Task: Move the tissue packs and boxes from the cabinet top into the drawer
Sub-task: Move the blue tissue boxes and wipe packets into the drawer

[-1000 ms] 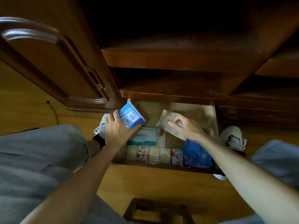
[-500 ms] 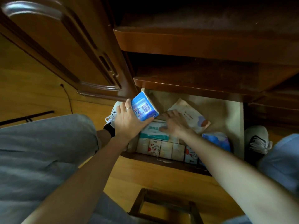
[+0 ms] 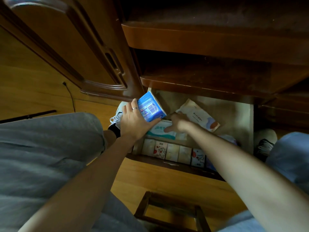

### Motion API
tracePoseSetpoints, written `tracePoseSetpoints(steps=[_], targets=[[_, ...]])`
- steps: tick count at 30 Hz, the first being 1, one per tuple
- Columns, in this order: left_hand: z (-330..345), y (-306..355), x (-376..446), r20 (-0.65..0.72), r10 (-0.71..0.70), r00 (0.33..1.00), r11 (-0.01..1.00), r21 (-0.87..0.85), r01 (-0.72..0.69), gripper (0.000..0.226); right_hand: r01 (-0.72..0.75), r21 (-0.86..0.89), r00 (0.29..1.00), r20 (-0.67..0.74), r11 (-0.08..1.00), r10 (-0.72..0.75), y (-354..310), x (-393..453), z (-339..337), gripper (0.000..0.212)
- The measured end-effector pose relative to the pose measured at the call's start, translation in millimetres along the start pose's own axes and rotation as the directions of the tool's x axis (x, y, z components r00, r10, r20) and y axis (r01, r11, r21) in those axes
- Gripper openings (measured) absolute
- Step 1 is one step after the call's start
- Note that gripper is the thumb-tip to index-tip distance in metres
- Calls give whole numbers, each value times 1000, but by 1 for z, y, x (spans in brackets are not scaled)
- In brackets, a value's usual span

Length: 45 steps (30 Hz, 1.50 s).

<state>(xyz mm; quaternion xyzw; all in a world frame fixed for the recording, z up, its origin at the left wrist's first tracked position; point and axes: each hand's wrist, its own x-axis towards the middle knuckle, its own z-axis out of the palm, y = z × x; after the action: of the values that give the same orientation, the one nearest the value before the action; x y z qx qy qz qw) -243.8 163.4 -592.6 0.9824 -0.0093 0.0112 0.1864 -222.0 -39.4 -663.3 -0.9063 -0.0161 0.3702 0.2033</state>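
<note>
The bottom drawer stands pulled out below me. My left hand grips a blue tissue pack, tilted, over the drawer's left rear corner. My right hand rests with fingers spread on a white and teal pack lying flat in the drawer. A beige pack lies loose behind that hand. Several small packs stand in a row along the drawer front. A blue pack is mostly hidden by my right forearm.
An open cabinet door hangs at the left, close to my left hand. Two wooden ledges jut out above the drawer. A wooden stool stands on the floor below. My knees and shoes flank the drawer.
My right hand let go of the beige pack, which now lies at the drawer's back, and moved left onto the white and teal pack. My left hand kept the blue pack.
</note>
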Motion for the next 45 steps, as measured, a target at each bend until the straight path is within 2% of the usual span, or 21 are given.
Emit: tracePoseSetpoints(steps=[2,4,5,8,9,13,14,16,18,20,27,31,33,35,37,40,43,45], targets=[[0,-1,0,-13,-10,1000,1000,-28,10,116,38,242,999,28,969,-46,9,-5,-16,38],[-1,0,-1,-28,-16,999,999,-50,14,117,48,415,999,-7,909,-50,22,-15,-36,41],[-1,0,-1,-35,-14,999,998,-54,12,117,47,448,998,-49,893,-28,29,-20,-44,43],[-1,2,-3,-43,-2,999,999,-33,0,117,29,393,976,-208,919,58,58,-31,-56,30],[-1,3,-3,-43,3,999,1000,-20,-3,117,-1,368,964,-247,930,99,69,-33,-56,33],[0,6,-5,-62,13,998,1000,15,-12,115,-230,272,904,-296,934,309,104,-41,-52,82],[-1,7,-6,-68,16,998,1000,18,-15,115,-270,290,901,-261,918,347,110,-39,-49,81],[-2,7,-5,-61,11,998,1000,11,-10,113,-302,334,916,-156,893,369,117,-33,-41,48],[-3,7,-5,-58,6,998,1000,6,-6,113,-312,331,932,-78,891,355,116,-28,-38,23],[-3,7,-5,-55,2,999,1000,9,-2,113,-299,318,943,-45,900,329,113,-23,-41,19],[-4,5,-3,-20,-25,999,1000,8,26,116,-181,348,971,-87,920,224,74,-4,-38,43],[-7,2,1,38,-55,998,997,-53,57,119,-48,176,991,-112,983,69,34,8,-24,83],[-10,-2,5,80,-82,993,991,-100,90,119,-22,138,991,-125,990,40,14,12,-13,95],[-12,-6,9,120,-90,989,984,-143,107,117,-6,80,989,-146,997,18,2,15,-4,90],[-13,-10,11,159,-79,984,981,-163,106,116,31,29,992,-120,999,-28,-1,13,-5,75],[-13,-11,10,165,-84,983,978,-178,113,116,66,99,997,28,993,-70,1,9,-8,54],[-12,-11,11,161,-88,983,979,-167,115,113,95,211,977,167,973,-132,-4,2,4,54],[-12,-11,11,172,-91,981,979,-162,120,114,135,253,975,137,958,-174,-5,-3,8,65]])
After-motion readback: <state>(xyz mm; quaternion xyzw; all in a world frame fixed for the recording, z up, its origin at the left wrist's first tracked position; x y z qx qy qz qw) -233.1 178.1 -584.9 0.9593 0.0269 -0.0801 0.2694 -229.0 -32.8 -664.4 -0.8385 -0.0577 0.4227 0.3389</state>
